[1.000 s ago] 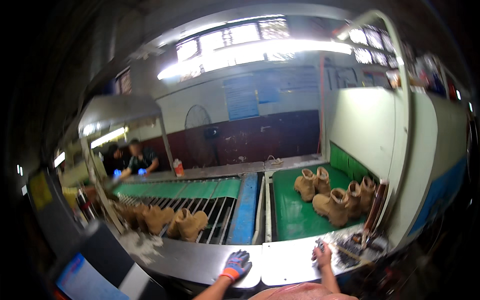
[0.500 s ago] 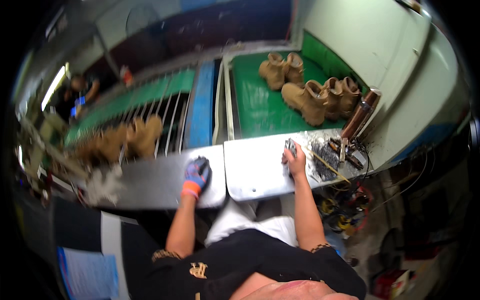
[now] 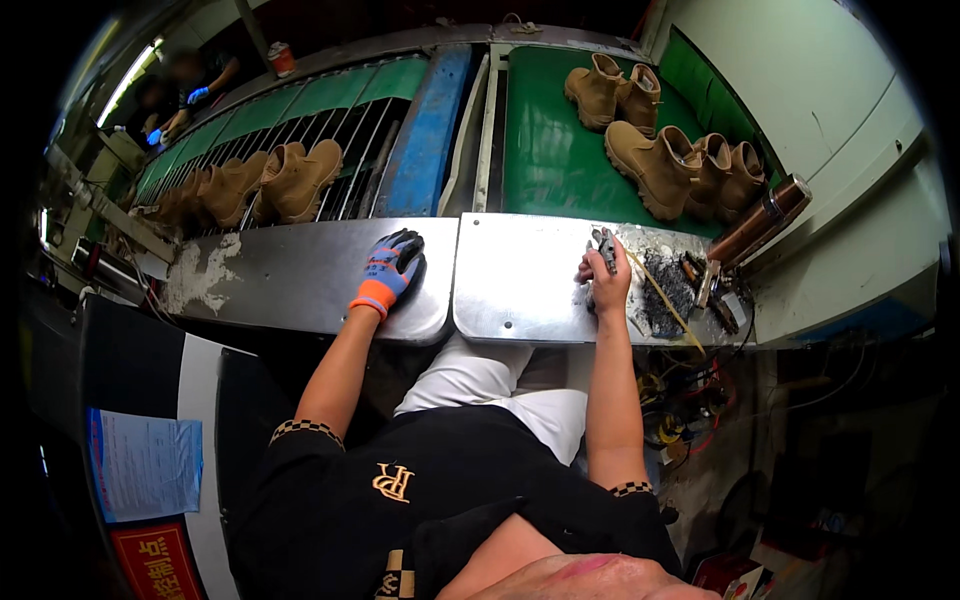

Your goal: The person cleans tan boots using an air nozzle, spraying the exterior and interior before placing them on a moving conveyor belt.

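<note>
My left hand (image 3: 391, 268) wears a blue-grey glove with dark fingertips and an orange cuff. It rests on the metal table (image 3: 300, 270), its fingers lying forward and nothing visible in them. Bare, my right hand (image 3: 607, 280) is closed round a small grey metal tool (image 3: 607, 250) that looks like pliers; the grip hides part of it. That hand is over the right-hand metal plate (image 3: 520, 290), beside a thin yellowish stick (image 3: 665, 300). Beyond it, tan boots (image 3: 650, 165) stand on the green conveyor belt (image 3: 540, 150).
More tan boots (image 3: 300, 180) stand on a barred rack at left, beside a blue strip (image 3: 430, 130). A copper-coloured cylinder (image 3: 765, 220) leans at right near dark debris (image 3: 665, 295) and small tools (image 3: 710, 285). At far left are co-workers with blue gloves (image 3: 198, 95).
The view has shifted, so the table and boots sit higher in the picture and look sharper. Both hands stay in about the same place on the table, the right still gripping the tool.
</note>
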The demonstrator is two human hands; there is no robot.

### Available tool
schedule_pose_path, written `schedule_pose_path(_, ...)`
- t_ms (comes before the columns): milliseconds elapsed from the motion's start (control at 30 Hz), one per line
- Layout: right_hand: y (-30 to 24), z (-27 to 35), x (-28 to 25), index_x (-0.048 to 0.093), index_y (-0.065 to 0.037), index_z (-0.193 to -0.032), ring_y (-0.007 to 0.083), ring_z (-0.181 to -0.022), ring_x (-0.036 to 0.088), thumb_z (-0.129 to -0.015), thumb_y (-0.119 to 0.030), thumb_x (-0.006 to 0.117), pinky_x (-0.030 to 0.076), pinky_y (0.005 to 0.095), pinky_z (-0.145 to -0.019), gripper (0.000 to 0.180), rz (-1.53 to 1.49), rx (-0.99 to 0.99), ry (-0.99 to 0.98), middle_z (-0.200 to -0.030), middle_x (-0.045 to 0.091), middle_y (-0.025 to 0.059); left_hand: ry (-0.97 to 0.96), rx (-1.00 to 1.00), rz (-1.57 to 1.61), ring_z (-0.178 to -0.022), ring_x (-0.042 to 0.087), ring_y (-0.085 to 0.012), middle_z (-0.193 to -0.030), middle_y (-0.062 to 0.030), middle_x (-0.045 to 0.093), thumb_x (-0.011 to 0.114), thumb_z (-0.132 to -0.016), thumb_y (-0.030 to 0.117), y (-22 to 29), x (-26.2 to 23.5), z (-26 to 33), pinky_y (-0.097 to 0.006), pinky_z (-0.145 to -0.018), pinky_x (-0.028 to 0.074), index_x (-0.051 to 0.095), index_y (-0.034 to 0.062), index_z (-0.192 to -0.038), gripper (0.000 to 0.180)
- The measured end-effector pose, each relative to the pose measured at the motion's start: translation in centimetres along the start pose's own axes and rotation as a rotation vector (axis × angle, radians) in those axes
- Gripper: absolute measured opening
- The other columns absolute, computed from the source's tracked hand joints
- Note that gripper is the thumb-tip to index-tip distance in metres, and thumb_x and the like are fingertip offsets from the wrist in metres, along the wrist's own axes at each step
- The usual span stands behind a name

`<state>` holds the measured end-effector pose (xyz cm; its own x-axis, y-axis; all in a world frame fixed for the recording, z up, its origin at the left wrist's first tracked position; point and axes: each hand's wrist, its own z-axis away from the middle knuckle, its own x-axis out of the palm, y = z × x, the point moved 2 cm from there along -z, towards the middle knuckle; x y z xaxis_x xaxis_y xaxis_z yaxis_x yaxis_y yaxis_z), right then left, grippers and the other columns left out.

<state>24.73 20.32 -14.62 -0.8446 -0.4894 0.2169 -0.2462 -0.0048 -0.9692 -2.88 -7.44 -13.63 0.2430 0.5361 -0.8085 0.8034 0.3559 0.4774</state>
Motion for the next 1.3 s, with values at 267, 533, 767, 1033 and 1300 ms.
schedule_pose_path(267, -2.3, 5.2, -1.5, 0.048, 0.002, -0.135, 0.0122, -0.061, 0.057, -0.088, -0.009, 0.06, 0.05, 0.0267, -0.057, 0.049, 0.109, -0.006, 0.024, -0.075, 0.061, 0.006, -0.047, 0.24, -0.015, -0.123, 0.049, -0.037, -0.131, -0.017, 0.056, 0.067, -0.085, 0.022, -0.2, -2.0, 5.8, -0.044, -0.109, 0.037, 0.061, 0.0095, -0.124, 0.041)
schedule_pose_path(533, -6.7, 24.3, -6.6, 0.042, 0.009, -0.136, 0.0221, -0.062, 0.059, -0.087, -0.016, 0.061, 0.049, 0.0341, -0.059, 0.057, 0.034, -0.005, 0.206, -0.075, 0.061, 0.0117, -0.618, 0.058, 0.136, -0.102, 0.065, -0.0283, -0.104, -0.0094, 0.07, 0.072, -0.078, 0.02, 1.5, -12.8, 21.0, -0.037, -0.094, 0.051, 0.072, 0.0125, -0.104, 0.028)
schedule_pose_path(767, -5.8, 12.6, 1.4, 0.044, 0.007, -0.135, 0.0178, -0.071, 0.06, -0.09, -0.01, 0.056, 0.049, 0.0299, -0.067, 0.049, -0.01, -0.12, 0.134, -0.08, 0.063, 0.0097, -0.2, 0.659, 0.221, -0.102, 0.062, -0.0343, -0.114, -0.0143, 0.065, 0.066, -0.087, 0.034, 9.8, 1.0, -11.3, -0.041, -0.091, 0.05, 0.066, 0.0104, -0.114, 0.036)
schedule_pose_path(1033, -3.0, 11.9, 0.6, 0.037, 0.007, -0.14, 0.0167, -0.069, 0.057, -0.091, -0.011, 0.057, 0.049, 0.0318, -0.063, 0.056, 0.101, -0.016, 0.081, -0.081, 0.06, 0.0083, -0.353, 0.705, 0.529, -0.102, 0.061, -0.0321, -0.111, -0.0136, 0.064, 0.062, -0.088, 0.031, 10.9, 0.6, -1.5, -0.041, -0.088, 0.05, 0.065, 0.0083, -0.113, 0.034)
schedule_pose_path(1300, -4.7, 12.2, 0.2, 0.034, 0.008, -0.141, 0.0196, -0.068, 0.056, -0.088, -0.011, 0.056, 0.047, 0.0319, -0.064, 0.061, -0.003, -0.051, 0.163, -0.08, 0.059, 0.0111, -0.102, -0.357, 0.317, -0.111, 0.064, -0.0261, -0.114, -0.0162, 0.068, 0.066, -0.086, 0.005, -3.9, -13.8, 12.7, -0.037, -0.098, 0.049, 0.068, 0.0026, -0.112, 0.026)
